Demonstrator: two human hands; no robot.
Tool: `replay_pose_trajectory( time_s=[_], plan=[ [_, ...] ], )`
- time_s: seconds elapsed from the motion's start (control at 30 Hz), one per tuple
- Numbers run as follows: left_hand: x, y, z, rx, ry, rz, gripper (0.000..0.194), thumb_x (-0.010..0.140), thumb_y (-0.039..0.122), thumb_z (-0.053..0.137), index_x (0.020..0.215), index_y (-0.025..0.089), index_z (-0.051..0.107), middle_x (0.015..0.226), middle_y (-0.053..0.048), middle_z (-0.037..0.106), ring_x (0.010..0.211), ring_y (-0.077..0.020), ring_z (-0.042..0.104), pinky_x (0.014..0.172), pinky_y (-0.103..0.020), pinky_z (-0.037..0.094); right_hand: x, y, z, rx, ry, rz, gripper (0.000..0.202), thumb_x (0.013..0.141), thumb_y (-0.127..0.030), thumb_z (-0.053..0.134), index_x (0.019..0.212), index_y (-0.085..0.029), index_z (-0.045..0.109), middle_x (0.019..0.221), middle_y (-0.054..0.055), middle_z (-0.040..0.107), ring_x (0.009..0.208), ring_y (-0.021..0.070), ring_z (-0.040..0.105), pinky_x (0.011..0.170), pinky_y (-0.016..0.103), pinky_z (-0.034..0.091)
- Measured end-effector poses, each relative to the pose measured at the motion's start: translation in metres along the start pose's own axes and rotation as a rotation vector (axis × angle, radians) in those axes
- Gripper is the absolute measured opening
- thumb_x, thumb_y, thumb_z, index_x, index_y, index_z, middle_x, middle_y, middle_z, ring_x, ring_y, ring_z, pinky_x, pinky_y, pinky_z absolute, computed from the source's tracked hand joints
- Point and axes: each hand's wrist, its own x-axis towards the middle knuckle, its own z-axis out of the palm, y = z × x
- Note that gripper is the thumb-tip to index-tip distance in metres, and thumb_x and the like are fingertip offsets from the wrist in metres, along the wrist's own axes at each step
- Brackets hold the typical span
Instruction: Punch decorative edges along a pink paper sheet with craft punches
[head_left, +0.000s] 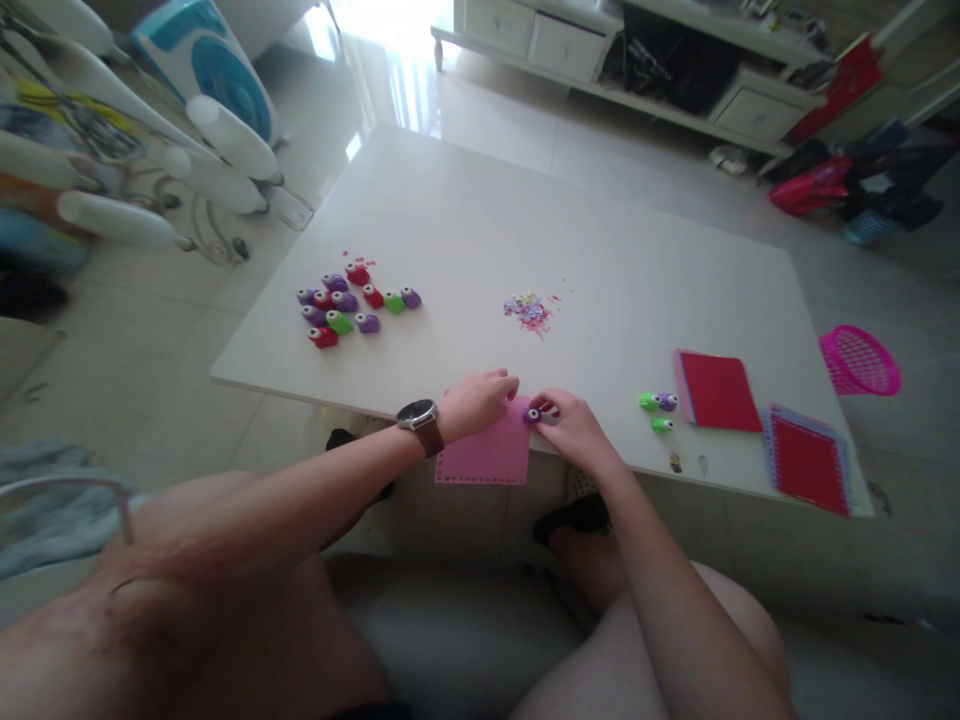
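I saw matt pink paper (491,455) on my feed, a smooth plastic punch (533,415), a smooth white tabletop (600,250) and glossy floor tiles (382,85).

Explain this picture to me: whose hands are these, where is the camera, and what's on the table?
There's no robot here, just a person's bare hands. The one picture comes from a camera on that person's head, looking forward and down. The left hand, with a watch at the wrist, lies over a pink sheet. The right hand holds a purple punch at the sheet's right edge. On the table, red, purple and green punches stand at the left, paper bits lie in the middle, and three more punches and two paper stacks sit at the right.
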Motion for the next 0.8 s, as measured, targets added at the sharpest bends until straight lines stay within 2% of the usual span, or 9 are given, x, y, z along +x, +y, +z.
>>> replay_pose_trajectory(
  time_s=[0.07,0.2,0.3,0.37,0.63,0.8],
  plan=[
    [0.0001,0.0016,0.0015,-0.013,-0.029,0.0,0.021,0.092,0.013,0.045,0.094,0.02,0.065,0.098,-0.006,0.067,0.085,-0.0198,0.063,0.076,-0.032,0.048,-0.0004,0.0006,-0.0015,-0.007,0.001,0.02,0.012,0.08,-0.011,0.067,0.087,-0.021,0.069,0.09,0.001,0.07,0.088,0.0177,0.063,0.081,0.03,0.048],
    [0.0004,0.0024,0.0048,-0.008,-0.034,0.014,0.017,0.091,0.016,0.048,0.09,0.019,0.065,0.096,-0.007,0.068,0.084,-0.02,0.064,0.074,-0.031,0.047,-0.0012,0.0028,-0.0063,0.058,-0.012,0.088,0.017,0.076,-0.022,0.076,0.092,-0.021,0.07,0.101,0.003,0.071,0.086,0.017,0.063,0.079,0.03,0.05],
    [0.0009,0.0018,0.0061,-0.012,-0.034,0.008,0.015,0.091,0.019,0.05,0.09,0.019,0.065,0.096,-0.008,0.068,0.082,-0.02,0.064,0.073,-0.031,0.048,-0.0012,0.0034,-0.0088,0.15,-0.032,0.194,0.022,0.081,-0.038,0.074,0.093,-0.02,0.07,0.102,0.004,0.072,0.08,0.0164,0.064,0.073,0.029,0.051],
    [0.0012,0.0015,0.0064,-0.013,-0.032,0.01,0.015,0.092,0.021,0.049,0.09,0.019,0.065,0.095,-0.008,0.068,0.082,-0.0202,0.064,0.073,-0.031,0.048,-0.0008,0.003,-0.0084,0.192,-0.038,0.238,0.023,0.083,-0.042,0.071,0.091,-0.02,0.07,0.098,0.005,0.073,0.076,0.0161,0.064,0.07,0.029,0.051],
    [0.0001,0.0028,0.0051,-0.017,-0.05,-0.001,0.016,0.092,0.023,0.049,0.093,0.019,0.065,0.097,-0.009,0.068,0.083,-0.0214,0.065,0.074,-0.033,0.049,0.0009,0.0056,-0.0062,0.22,-0.005,0.272,0.024,0.08,-0.042,0.074,0.086,-0.019,0.071,0.085,0.005,0.075,0.072,0.0178,0.067,0.067,0.028,0.051],
    [0.0001,0.0036,0.0048,-0.017,-0.057,0.002,0.017,0.092,0.024,0.049,0.096,0.019,0.065,0.099,-0.01,0.068,0.085,-0.0223,0.066,0.077,-0.034,0.05,0.0018,0.006,-0.006,0.222,0.005,0.279,0.023,0.08,-0.041,0.074,0.087,-0.019,0.072,0.084,0.005,0.075,0.075,0.0186,0.068,0.07,0.029,0.051]
  ],
)
